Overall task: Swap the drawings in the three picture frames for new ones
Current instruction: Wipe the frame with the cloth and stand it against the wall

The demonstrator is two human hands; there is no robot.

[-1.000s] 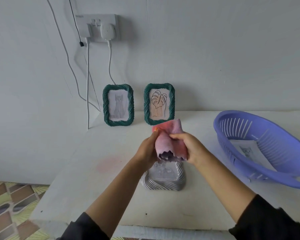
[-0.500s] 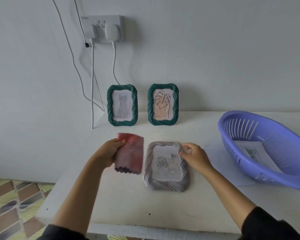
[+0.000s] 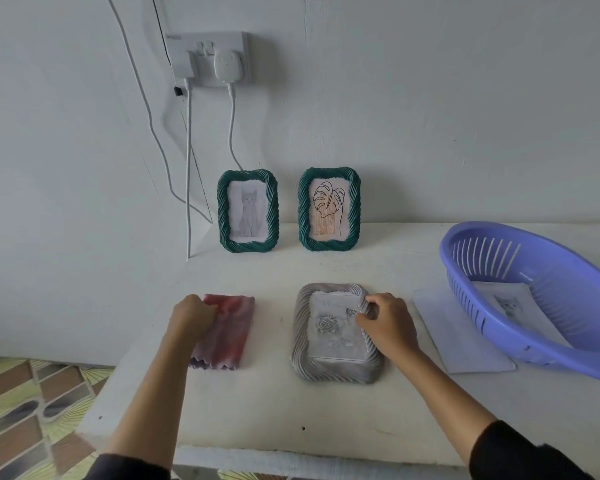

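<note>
Left hand (image 3: 193, 315) has lowered cloth (image 3: 231, 336) (basket (image 3: 586, 292) cropped).

One view only: a wide-angle camera worn on the head, set above the near edge of the white table (image 3: 274, 410), facing forward and down toward the wall (image 3: 430, 98). Close range: both forearms enter from the bottom edge, and the left hand (image 3: 193, 315) gripping a pink cloth (image 3: 232, 327) and the right hand (image 3: 388, 322) pinching the rim of the grey frame (image 3: 302, 341) sit just below centre. Field runs up to the wall socket (image 3: 208, 53), left down to the patterned floor tiles (image 3: 32, 410), and right to the purple basket (image 3: 575, 285), clipped by the picture edge.
</note>
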